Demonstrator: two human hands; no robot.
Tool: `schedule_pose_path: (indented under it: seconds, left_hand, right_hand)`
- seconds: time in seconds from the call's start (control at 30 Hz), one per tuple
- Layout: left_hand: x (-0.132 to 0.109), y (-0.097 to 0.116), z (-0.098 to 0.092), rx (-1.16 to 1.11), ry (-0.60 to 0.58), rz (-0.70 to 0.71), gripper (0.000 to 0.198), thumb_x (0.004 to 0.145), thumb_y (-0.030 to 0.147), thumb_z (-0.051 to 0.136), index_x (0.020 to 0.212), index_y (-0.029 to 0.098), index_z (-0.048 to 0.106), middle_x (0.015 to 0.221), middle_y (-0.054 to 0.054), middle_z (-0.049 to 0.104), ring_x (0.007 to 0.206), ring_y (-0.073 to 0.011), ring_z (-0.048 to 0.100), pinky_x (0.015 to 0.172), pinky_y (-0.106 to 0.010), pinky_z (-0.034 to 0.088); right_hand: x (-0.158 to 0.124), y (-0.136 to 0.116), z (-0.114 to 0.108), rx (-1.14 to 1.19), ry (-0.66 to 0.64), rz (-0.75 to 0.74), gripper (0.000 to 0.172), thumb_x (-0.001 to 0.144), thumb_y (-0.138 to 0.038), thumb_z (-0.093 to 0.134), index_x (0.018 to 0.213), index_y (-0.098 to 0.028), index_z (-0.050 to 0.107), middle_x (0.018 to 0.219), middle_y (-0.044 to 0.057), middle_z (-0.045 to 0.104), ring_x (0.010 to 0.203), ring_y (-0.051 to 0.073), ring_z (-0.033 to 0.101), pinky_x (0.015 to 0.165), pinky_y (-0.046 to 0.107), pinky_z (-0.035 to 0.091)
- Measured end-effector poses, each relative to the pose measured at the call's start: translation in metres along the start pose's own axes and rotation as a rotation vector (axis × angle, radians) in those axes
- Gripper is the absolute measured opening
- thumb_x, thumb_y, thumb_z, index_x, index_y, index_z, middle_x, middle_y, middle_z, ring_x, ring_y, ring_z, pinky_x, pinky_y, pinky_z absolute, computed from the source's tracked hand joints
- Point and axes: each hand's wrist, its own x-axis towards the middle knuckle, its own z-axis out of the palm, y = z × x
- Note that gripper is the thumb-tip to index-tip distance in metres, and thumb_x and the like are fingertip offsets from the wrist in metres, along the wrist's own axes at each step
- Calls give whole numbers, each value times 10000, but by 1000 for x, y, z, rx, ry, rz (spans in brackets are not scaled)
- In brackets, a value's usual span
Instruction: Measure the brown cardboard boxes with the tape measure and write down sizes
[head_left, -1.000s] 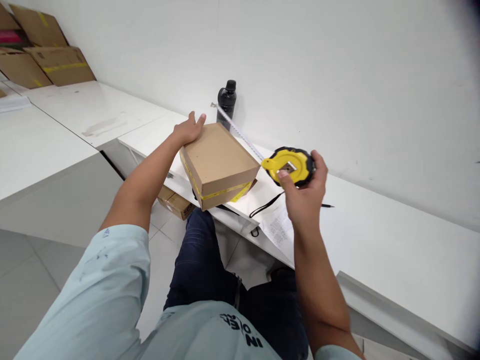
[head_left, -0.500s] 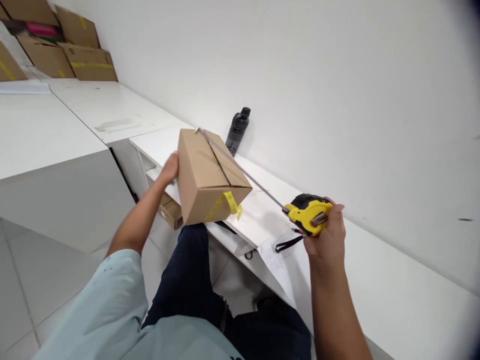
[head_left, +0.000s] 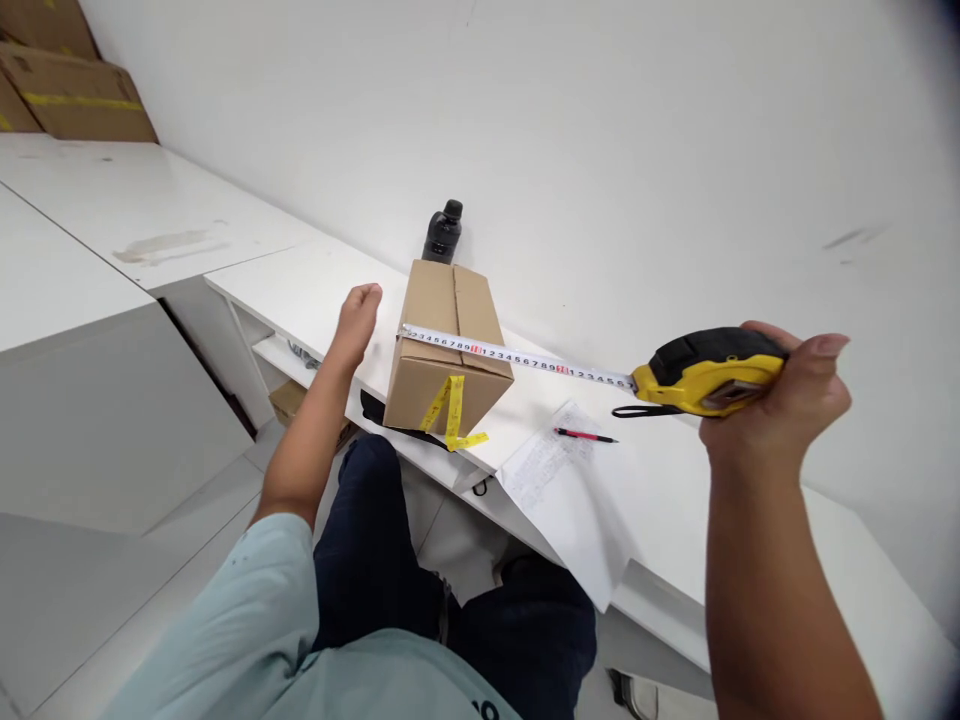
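A closed cardboard box [head_left: 420,390] stands on the white shelf top, with a loose strip of yellow tape [head_left: 454,410] hanging off its front. Across its top lies the drawn-out steel blade [head_left: 517,356] of a tape measure, numbers facing up and hook at the box's left edge. My right hand [head_left: 784,400] grips the yellow and black tape measure case [head_left: 709,375], held up to the right of the box. Left of the box, apart from it, is my left hand [head_left: 358,322], fingers curled together with nothing visible in them.
Behind the box a black bottle [head_left: 443,232] stands near the wall. A written sheet of paper [head_left: 559,480] with a red and black pen [head_left: 585,436] lies to the right, overhanging the front edge. More cardboard boxes [head_left: 90,105] are stacked at the far left.
My left hand has let go of the box, which has turned and now rests on the shelf top. The tape measure has moved right, its blade now lying across the box's width.
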Motion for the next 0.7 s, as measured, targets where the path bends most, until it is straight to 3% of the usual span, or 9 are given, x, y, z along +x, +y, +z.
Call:
schedule_pose_path:
  seconds: [0.07,0.13,0.2,0.27,0.37,0.47,0.6,0.7]
  left_hand:
    - [-35,26,-24,-147,44,72,620,1109,574,125,1456,294,556,1531,-80,639,1398,-249,601,1159,-437,495]
    - [-72,50,-41,-117,64,184,576,1113,568,203,1420,295,606,1504,-71,659,1410,-252,590,1192,-437,475]
    - [-100,66,-45,-1,45,301,564,1092,609,321,1429,266,617,1516,-92,647,1442,-273,559,1234,-460,435]
    - [-117,71,-37,123,-6,401,575,1078,611,379,1445,238,618,1535,-114,635,1488,-299,518,1256,-491,402]
    - [-124,64,-18,272,4,478,546,1044,572,493,1441,225,636,1577,-141,604,1562,-356,440,1259,-551,368]
    - [-123,56,-6,332,77,494,520,1007,540,575,1423,239,661,1569,-153,614,1552,-388,459,1222,-577,395]
    - [-121,57,-6,354,126,503,489,991,560,597,1373,273,701,1497,-133,679,1493,-385,537,1190,-572,438]
    - [-120,61,-9,364,141,516,474,977,559,622,1347,277,714,1464,-122,704,1456,-377,578,1184,-559,461]
  right_hand:
    - [0,4,-3,9,1,8,714,749,-905,638,815,-203,749,771,83,625,763,301,691,888,608,591]
    - [0,10,-2,23,-8,14,699,764,-883,651,794,-192,751,755,84,634,722,276,673,843,568,598]
    - [2,19,1,31,-31,26,699,767,-882,654,768,-189,742,741,83,643,701,258,659,794,528,599]
    - [7,30,5,42,-43,50,731,773,-913,614,756,-190,728,751,88,662,706,249,660,769,496,595]
    - [18,52,14,59,-9,129,787,825,-947,483,732,-196,703,788,103,698,740,237,687,768,443,598]
    - [25,74,24,82,34,281,741,855,-921,478,702,-218,654,750,59,682,687,184,666,667,349,588]
    - [13,94,40,164,35,387,724,819,-924,539,741,-210,626,696,-17,621,631,124,639,594,261,553]
    - [-6,96,53,215,8,342,740,814,-940,523,753,-210,626,694,-21,614,645,130,653,625,273,566]
